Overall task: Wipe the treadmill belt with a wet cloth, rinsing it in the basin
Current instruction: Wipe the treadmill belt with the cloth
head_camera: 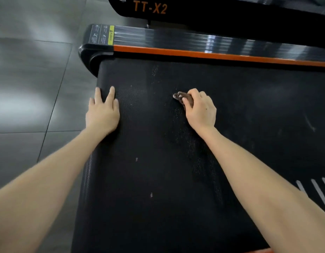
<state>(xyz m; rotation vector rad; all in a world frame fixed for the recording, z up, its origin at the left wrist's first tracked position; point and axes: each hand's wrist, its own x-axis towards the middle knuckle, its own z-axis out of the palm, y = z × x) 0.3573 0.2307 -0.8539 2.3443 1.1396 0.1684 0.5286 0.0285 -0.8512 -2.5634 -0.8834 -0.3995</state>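
Nearest the camera, the black, finely textured treadmill belt (pixel 158 179) fills the view, dotted with pale specks and a faint streak running toward the right hand (pixel 200 110). That hand is curled tight around a small bunched brown cloth (pixel 184 97) and presses it onto the belt. Only the cloth's crumpled front end pokes out past the knuckles, and the rest is hidden in the fist. The left hand (pixel 103 114) lies flat with its fingers straight, resting on the belt's edge and holding nothing. This looks like the wiping step, mid-stroke. The next move probably calls for firm pressure across the speckled patch just beyond the cloth. Farther off run the glossy black side rail (pixel 194 41) with its orange stripe (pixel 212 56) and the grey tiled floor (pixel 30 88). No basin is in view.
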